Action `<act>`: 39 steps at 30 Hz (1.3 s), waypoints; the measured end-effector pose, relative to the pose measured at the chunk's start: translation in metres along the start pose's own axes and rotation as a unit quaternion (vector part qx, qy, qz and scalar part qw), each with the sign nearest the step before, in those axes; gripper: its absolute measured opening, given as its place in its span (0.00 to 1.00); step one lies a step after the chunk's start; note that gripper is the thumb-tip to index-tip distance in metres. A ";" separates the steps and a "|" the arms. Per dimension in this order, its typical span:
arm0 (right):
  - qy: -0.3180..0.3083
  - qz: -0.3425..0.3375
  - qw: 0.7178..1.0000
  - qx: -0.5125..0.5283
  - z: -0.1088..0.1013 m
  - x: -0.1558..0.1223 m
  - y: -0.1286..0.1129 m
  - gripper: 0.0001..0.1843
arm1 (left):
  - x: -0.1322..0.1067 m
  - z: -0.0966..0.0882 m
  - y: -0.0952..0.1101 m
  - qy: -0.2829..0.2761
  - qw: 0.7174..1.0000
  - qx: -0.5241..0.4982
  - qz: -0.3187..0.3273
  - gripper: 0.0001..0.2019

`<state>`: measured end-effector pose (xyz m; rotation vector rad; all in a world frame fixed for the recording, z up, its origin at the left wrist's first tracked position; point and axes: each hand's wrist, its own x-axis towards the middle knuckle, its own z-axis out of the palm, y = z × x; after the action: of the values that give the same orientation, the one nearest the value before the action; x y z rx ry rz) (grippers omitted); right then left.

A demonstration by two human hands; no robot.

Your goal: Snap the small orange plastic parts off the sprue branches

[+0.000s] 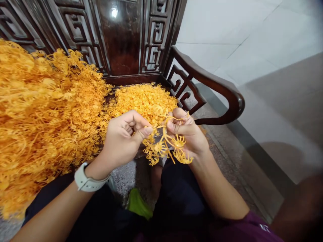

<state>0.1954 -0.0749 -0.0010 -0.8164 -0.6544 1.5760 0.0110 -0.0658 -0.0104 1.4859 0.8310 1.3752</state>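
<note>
Between my hands hangs a yellow-orange plastic flower stem [165, 136] with thin branches and spidery, claw-like heads. My right hand [188, 131] is closed round it, thumb and fingers pinching the stem. My left hand [130, 131], with a pale watch on its wrist, pinches thumb against forefinger at a branch on the stem's left side; its fingertips hide the exact grip. Just behind both hands lies a low pile of small yellow pieces [143, 97] on the bench seat. A much larger heap of the same branching stems [50, 111] rises on the left.
The dark carved wooden bench has a latticed backrest [123, 40] and a curved armrest [214, 77] at right. A white tiled wall [214, 27] stands behind it. Below, a green object [138, 203] shows between my legs, above a speckled floor [123, 179].
</note>
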 end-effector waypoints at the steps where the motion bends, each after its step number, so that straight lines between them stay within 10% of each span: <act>1: 0.002 0.001 1.000 -0.001 0.001 0.000 0.000 0.41 | 0.000 0.000 -0.001 0.000 1.000 -0.004 -0.008 0.11; 7: 0.005 -0.015 1.000 -0.015 0.000 0.011 0.007 0.42 | -0.001 0.001 -0.005 0.005 0.999 -0.019 -0.050 0.16; 15: 0.085 -0.167 0.976 -0.111 -0.065 0.052 -0.018 0.34 | -0.001 -0.047 0.006 0.135 0.988 -0.065 -0.042 0.14; 25: 0.051 -0.155 0.976 -0.145 -0.029 0.011 0.015 0.27 | 0.016 -0.071 -0.066 0.068 0.984 0.165 -0.027 0.31; 33: 0.072 -0.124 0.980 -0.139 -0.018 0.001 0.024 0.21 | -0.011 -0.014 -0.014 -0.123 0.985 0.110 -0.044 0.27; 39: 0.066 -0.158 0.966 -0.194 -0.017 -0.001 0.029 0.19 | -0.024 -0.001 -0.012 -0.138 0.982 0.067 -0.111 0.17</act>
<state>0.1917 -0.0812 -0.0337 -1.0376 -0.9624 1.1099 0.0078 -0.0832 -0.0303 1.5898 0.8943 0.9385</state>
